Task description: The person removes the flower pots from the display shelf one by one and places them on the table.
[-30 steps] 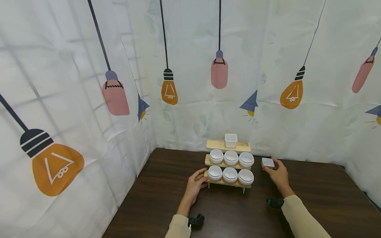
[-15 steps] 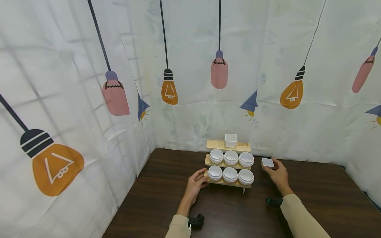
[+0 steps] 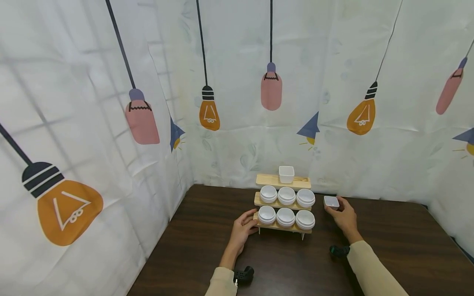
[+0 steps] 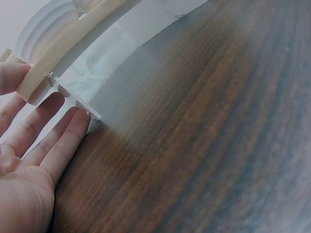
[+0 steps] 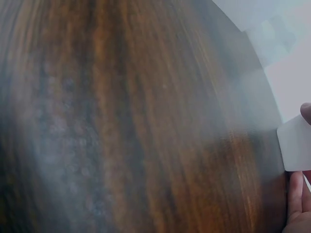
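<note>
A tiered wooden stand [image 3: 303,231] carries two rows of small round white bowls on its lower shelves. One white square cup [image 3: 286,174] sits on the top shelf. My left hand [image 3: 240,232] holds the left end of the lowest shelf. In the left wrist view the thumb lies on the wooden board [image 4: 73,48], with the other fingers under and behind it, near a clear support leg. Right of the stand, my right hand [image 3: 346,218] grips another white square cup [image 3: 331,202] at its right side. In the right wrist view only part of that cup [image 5: 296,145] and some fingertips show.
The dark wooden table [image 3: 289,267] stretches around the stand. A white curtain [image 3: 237,148] printed with lamps hangs close behind the table and along its left side. Dark wrist devices [image 3: 244,274] sit on both wrists.
The head view has shifted very slightly. Both hands keep their holds, on the stand and on the square cup, with hardly any movement.
</note>
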The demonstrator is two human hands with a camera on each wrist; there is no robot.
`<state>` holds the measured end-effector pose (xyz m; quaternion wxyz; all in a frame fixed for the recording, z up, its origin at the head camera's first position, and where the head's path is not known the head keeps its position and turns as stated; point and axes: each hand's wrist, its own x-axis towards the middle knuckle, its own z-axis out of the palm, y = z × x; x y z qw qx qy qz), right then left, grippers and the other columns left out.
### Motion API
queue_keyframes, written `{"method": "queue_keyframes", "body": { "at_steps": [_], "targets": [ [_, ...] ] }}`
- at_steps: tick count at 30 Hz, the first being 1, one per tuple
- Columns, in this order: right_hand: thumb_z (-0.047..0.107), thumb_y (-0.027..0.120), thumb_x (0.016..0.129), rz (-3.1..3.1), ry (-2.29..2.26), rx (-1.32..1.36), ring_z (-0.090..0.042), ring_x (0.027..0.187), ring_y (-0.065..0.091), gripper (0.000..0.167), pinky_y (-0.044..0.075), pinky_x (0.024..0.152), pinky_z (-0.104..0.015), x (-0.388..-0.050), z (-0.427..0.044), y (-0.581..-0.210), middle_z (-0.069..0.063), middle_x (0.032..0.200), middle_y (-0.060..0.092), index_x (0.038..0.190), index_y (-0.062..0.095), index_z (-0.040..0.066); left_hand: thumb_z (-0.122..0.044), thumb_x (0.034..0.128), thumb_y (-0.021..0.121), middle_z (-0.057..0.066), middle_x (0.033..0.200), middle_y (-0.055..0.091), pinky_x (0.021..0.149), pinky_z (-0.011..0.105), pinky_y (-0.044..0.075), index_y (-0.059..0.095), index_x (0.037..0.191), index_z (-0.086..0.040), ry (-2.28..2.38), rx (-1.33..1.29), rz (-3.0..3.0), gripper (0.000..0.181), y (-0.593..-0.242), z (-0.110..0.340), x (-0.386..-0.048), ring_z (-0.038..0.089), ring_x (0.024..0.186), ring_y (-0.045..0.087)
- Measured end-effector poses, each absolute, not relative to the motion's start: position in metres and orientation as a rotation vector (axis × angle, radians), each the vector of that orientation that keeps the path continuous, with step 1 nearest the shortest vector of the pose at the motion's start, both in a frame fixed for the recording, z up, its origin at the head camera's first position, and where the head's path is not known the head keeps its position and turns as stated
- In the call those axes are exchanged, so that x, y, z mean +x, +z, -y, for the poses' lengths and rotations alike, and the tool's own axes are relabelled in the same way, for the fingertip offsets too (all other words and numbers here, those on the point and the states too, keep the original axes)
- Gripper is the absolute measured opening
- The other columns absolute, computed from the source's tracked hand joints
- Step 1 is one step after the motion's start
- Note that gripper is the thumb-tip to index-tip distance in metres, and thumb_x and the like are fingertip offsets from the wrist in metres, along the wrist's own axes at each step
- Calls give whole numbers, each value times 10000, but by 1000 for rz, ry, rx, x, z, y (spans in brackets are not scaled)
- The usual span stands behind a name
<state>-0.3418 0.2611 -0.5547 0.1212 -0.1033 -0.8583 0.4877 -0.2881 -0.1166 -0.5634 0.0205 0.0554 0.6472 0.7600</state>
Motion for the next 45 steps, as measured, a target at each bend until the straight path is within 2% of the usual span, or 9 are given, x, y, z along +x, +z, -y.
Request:
{"method": "queue_keyframes", "body": {
  "at_steps": [13,29,35,45],
  "targets": [
    [204,720,952,2536,1443,-288,-431,1357,494,721,434,1111,-548,-343,-262,-552,-299,1523,456,1548,373,-4,-143,1005,645,214,1318,670,891,357,596,554,1445,-26,2352,172,-2017,464,-562,116,-288,117,1044,692],
    [219,720,960,2576,1478,-264,-428,1343,501,787,443,1087,-521,-342,-266,-554,-304,1550,415,1585,294,-1,-128,1003,643,218,1303,676,894,367,598,553,1440,-15,2355,176,-2009,461,-563,114,-288,114,1026,694],
    [208,725,964,2527,1584,-245,-452,1399,435,835,387,1157,-560,-340,-267,-556,-317,1566,367,1602,232,-6,-140,1001,651,202,1298,681,915,391,596,550,1445,-21,2350,173,-2012,471,-564,115,-288,134,1033,700],
    [206,715,971,2457,1719,-271,-441,1457,365,871,321,1212,-534,-335,-266,-557,-324,1609,295,1614,169,-16,-130,1000,650,187,1292,687,912,373,596,554,1443,-27,2354,166,-2009,465,-565,117,-290,131,1039,698]
  ]
}}
